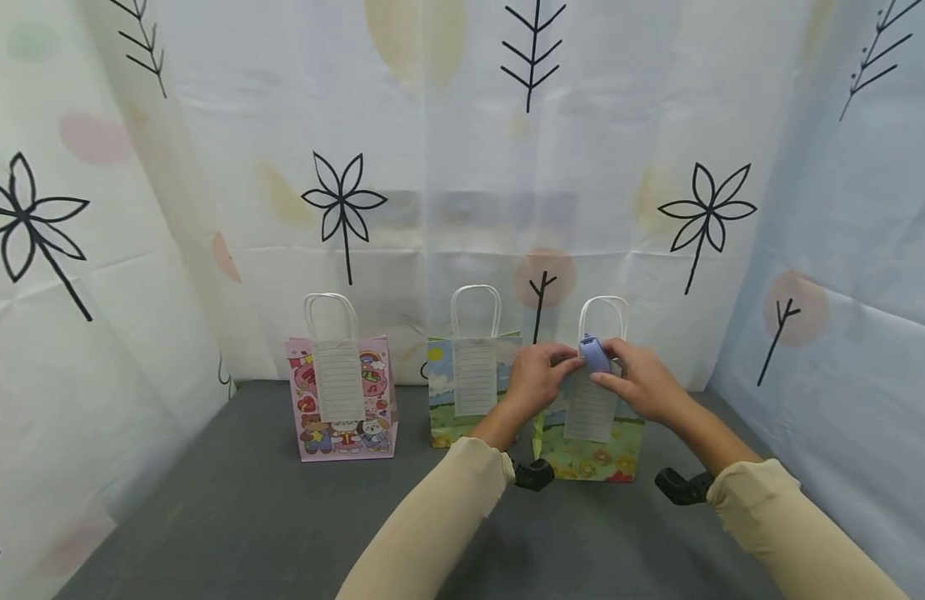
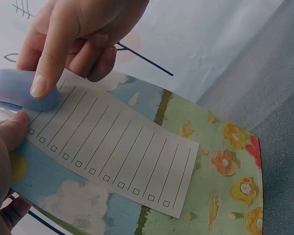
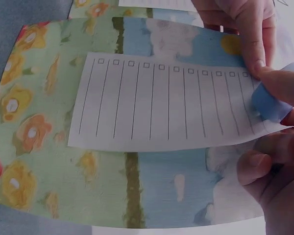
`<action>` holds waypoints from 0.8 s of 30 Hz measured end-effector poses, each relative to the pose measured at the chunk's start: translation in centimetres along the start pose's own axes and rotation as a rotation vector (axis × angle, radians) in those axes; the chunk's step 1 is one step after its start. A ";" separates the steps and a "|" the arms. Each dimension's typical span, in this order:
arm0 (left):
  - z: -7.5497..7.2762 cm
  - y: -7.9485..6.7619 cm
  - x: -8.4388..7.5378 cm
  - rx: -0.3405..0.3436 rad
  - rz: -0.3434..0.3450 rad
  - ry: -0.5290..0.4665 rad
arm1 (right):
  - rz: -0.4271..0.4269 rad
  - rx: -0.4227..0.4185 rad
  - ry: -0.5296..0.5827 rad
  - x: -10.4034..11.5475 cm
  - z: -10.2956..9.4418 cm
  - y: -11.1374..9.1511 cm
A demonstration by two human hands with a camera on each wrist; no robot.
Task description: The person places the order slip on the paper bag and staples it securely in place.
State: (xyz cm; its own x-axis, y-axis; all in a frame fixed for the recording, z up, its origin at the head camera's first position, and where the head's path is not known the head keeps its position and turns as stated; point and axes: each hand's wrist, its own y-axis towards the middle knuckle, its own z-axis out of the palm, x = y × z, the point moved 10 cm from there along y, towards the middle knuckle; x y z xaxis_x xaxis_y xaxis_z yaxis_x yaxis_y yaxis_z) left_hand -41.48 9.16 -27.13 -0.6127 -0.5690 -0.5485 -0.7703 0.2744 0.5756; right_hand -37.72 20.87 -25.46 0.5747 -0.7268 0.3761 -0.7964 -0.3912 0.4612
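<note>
In the head view, the rightmost gift bag (image 1: 622, 454) stands upright, with painted flowers, grass and sky on it. A white lined sheet with checkboxes (image 2: 112, 147) lies against its front, its upper end at the bag's top edge. My right hand (image 1: 644, 385) holds a small blue stapler (image 1: 596, 355) over that upper end, thumb on the near side. From the left, my left hand (image 1: 536, 379) pinches the sheet's top corner against the bag, thumb in front and fingers behind the rim. The stapler overlaps the top of the sheet in both wrist views.
To the left stand a second painted bag (image 1: 442, 425) and a pink cartoon bag (image 1: 342, 450), each with a lined sheet on its front and white handles. The bags stand on a dark grey table (image 1: 230, 500), before a printed curtain (image 1: 462, 167).
</note>
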 end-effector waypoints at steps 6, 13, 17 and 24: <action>0.0 0.0 0.3 -0.001 -0.016 -0.024 | 0.034 0.056 0.030 0.2 0.3 -0.1; -0.1 0.0 0.3 -0.007 -0.011 -0.042 | 0.053 0.077 0.041 0.3 0.5 -0.1; -0.1 -0.1 0.1 0.002 0.001 -0.044 | 0.045 0.048 0.023 0.0 0.3 -0.2; -0.1 -0.1 -0.2 0.004 0.028 -0.035 | -0.069 -0.078 -0.026 0.7 -0.7 -0.4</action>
State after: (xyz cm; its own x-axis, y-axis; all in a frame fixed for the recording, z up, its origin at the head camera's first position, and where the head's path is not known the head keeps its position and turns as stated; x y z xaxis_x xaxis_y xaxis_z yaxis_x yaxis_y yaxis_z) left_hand -41.22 9.20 -27.03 -0.6399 -0.5333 -0.5533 -0.7533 0.2929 0.5889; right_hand -36.86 20.88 -24.83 0.6216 -0.7147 0.3207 -0.7376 -0.3961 0.5469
